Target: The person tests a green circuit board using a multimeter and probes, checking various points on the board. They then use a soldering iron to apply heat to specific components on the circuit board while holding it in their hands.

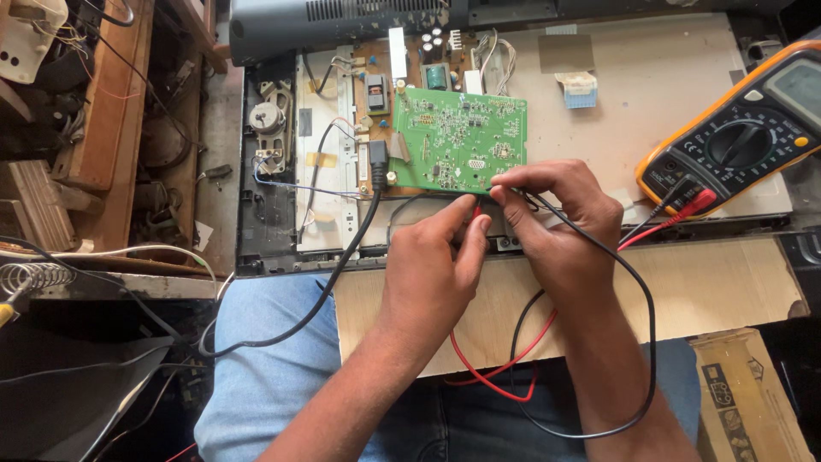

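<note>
A green circuit board (457, 137) lies on the open back of a flat screen chassis (667, 94). My left hand (432, 265) pinches a red test probe (475, 212) just below the board's front edge. At the same edge, my right hand (560, 218) holds a black test probe (500, 186) with its tip on the board. The red lead (530, 338) and the black lead (637, 282) loop down over my lap and run to a yellow-and-black multimeter (740, 137) at the right.
A thick black cable (342, 265) plugs into a brown power board (385, 94) left of the green one. A wooden plank (727, 282) spans my lap. A speaker (267, 118) sits at the chassis's left; a cardboard box (748, 393) is lower right; wires and clutter fill the left.
</note>
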